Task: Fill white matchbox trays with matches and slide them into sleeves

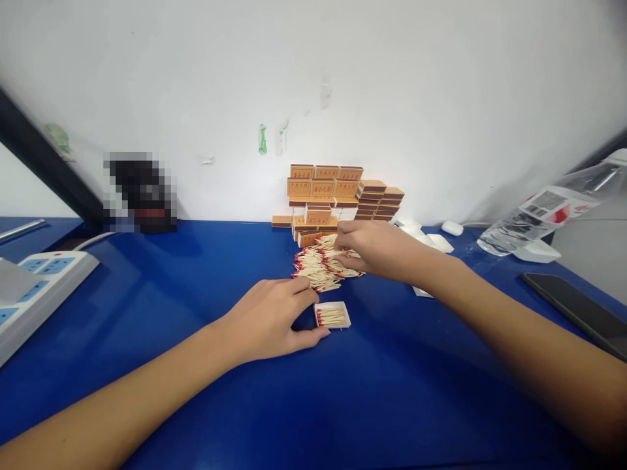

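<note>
Steadying the small, white, open cardboard tray (pixel 337 305) near the centre of the glossy blue desk (pixel 294 411), with the left hand (pixel 274 320) at nine o'clock seemingly clamped lightly on its edges. Best pressing gently, sparing the thin walls from bending. Inside, showing a row of short red-tipped wooden matches (pixel 332 318), with heads toward nine. Working with the right hand (pixel 377 248) at one o'clock, over the heaped pile of loose, red-headed wooden matchsticks (pixel 318 271) at twelve; leaving the right grip impossible to read, with the contact partly hidden. Best pinching only a few at once, aligning heads one way, and avoiding nudging the stacked orange-and-brown cardboard matchboxes (pixel 322 189) just beyond, at twelve.
</note>
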Available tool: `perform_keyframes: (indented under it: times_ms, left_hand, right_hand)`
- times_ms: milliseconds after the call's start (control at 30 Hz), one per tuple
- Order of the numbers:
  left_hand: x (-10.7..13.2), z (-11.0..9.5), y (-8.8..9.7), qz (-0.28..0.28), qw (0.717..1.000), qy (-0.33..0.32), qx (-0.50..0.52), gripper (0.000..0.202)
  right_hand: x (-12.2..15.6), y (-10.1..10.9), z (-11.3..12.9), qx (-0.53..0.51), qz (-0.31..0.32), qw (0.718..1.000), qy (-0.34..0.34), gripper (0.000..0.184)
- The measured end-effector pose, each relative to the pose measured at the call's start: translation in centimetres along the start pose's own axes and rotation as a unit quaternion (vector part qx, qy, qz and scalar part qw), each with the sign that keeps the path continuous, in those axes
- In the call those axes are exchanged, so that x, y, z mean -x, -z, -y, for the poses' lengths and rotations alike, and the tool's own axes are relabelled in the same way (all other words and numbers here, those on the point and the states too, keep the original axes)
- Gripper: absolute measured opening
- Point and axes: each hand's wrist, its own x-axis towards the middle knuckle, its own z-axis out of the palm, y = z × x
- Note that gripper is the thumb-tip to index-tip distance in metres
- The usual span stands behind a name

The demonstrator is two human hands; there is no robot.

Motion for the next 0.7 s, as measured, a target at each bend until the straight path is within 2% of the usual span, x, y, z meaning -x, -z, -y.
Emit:
perform_keyframes:
  times_ms: [233,400,533,700]
  left_hand:
    - [-0.1,-0.1,0.0,0.000,1.000,0.001,0.005,0.032]
    - [-0.1,-0.1,0.0,0.006,1.000,0.010,0.012,0.030]
    - [-0.1,-0.1,-0.1,-0.009,1.000,0.001,0.013,0.030]
    - [-0.1,-0.1,0.0,-0.026,1.000,-0.013,0.006,0.025]
  right_hand:
    - [2.3,-0.6,-1.3,-0.040,-0.073,0.996,0.019,0.018]
    - [4.7,-0.1,0.9,-0.147,-0.111,0.982,0.043,0.021]
    - [5.7,0.2,3.2,-0.234,-0.075,0.968,0.052,0.016]
    - [5.6,-0.2,4.4,-0.258,-0.026,0.964,0.053,0.006]
